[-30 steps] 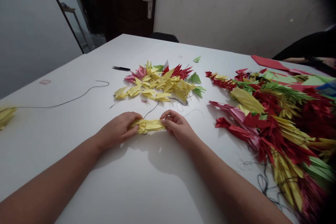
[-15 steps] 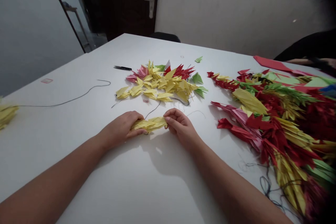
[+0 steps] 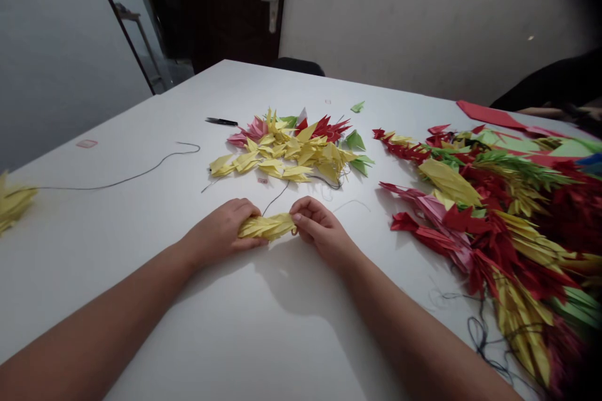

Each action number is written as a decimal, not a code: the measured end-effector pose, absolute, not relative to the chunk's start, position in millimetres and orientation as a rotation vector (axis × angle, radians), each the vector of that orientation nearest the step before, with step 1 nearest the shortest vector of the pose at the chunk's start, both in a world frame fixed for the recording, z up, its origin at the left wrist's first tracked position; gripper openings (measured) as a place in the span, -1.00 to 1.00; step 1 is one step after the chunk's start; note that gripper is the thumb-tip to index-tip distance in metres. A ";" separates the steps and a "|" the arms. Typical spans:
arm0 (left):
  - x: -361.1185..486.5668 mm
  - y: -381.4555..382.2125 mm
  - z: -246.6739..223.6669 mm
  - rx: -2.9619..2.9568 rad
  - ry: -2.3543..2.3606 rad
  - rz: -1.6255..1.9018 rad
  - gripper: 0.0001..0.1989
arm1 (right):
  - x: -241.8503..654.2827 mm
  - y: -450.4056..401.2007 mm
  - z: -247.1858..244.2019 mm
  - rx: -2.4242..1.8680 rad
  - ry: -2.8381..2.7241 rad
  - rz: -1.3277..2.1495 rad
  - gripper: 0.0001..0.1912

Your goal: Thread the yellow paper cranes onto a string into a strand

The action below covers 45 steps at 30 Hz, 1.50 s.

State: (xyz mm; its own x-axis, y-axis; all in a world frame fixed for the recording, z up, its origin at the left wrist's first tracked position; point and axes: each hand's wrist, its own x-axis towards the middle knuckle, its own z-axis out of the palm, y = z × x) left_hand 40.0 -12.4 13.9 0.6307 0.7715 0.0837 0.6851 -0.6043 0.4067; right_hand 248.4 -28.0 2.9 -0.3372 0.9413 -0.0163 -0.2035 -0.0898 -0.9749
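Note:
A bundle of folded yellow paper pieces [image 3: 267, 226] lies between my hands, just above the near part of the white table. My left hand [image 3: 226, 225] is closed around its left end, thumb below and fingers over the top. At the right end, my right hand [image 3: 317, 225] pinches a tip between thumb and fingers. A dark thread [image 3: 277, 195] runs from the bundle up toward a loose pile of yellow folded paper [image 3: 291, 153], mixed with red, pink and green pieces. The part of the bundle under my left palm is hidden.
Black thread snips [image 3: 222, 121] lie behind the pile. On the right spreads a large heap of red, yellow, pink and green folded paper [image 3: 475, 213] with tangled dark thread [image 3: 480, 332]. Another yellow bunch [image 3: 16, 203] trails thread at far left. A person's arm shows at far right.
The yellow bundle has turned slightly and looks more compact between my hands. My right hand has shifted a little left, still pinching its end.

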 end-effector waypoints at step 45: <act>38.5 -17.2 15.4 2.684 1.171 0.591 -0.45 | 261.6 -26.7 -3.3 -1.365 -1.586 0.470 -0.92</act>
